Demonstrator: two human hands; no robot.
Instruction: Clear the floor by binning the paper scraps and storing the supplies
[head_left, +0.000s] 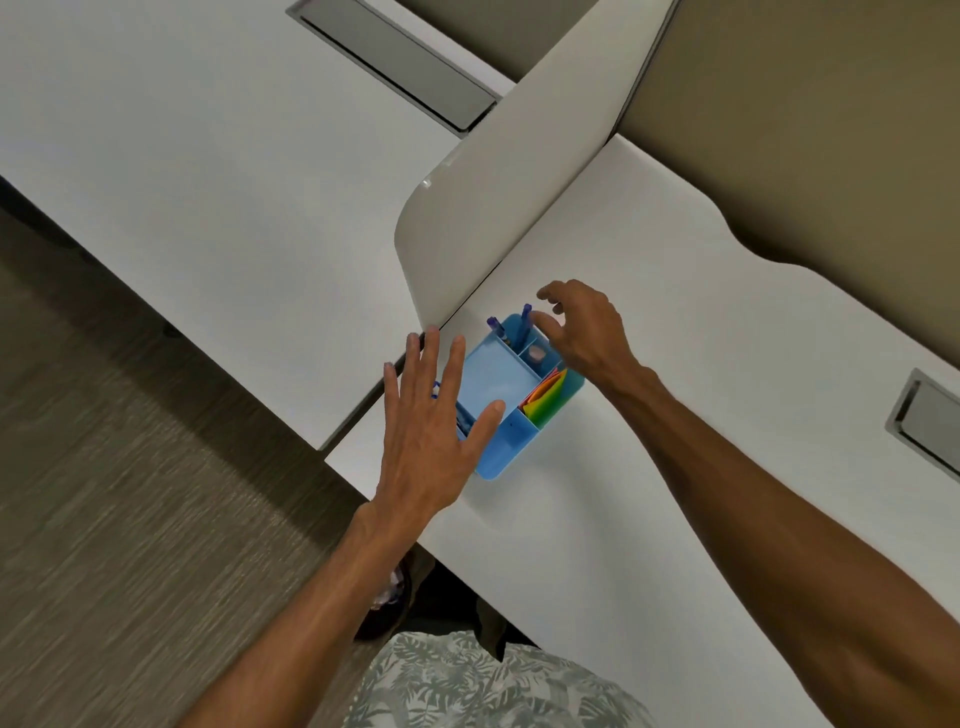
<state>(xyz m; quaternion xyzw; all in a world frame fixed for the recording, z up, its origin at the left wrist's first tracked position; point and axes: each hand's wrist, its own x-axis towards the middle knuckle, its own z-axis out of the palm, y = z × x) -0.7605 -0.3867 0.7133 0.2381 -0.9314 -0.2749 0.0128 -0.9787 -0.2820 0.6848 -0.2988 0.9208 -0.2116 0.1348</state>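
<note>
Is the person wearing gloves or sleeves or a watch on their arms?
No gloves and no watch. The left hand and right hand are bare, with no rings showing, and both forearms are uncovered all the way to the picture's edge. The only clothing in view is a shirt with a pale green leaf pattern, at the bottom.

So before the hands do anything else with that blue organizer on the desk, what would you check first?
1. Organizer fully on the desk, not over the edge: ok.
2. Both hands free: ok. The left hand is spread open over the organizer's near left side, the right hand is open above its far corner.
3. Pens upright in their slot: ok.
4. Coloured paper tucked in its compartment: ok.
5. Big middle compartment free for more supplies: ok, it looks empty.
6. Floor free of scraps: cannot tell, only part of it shows.
</note>
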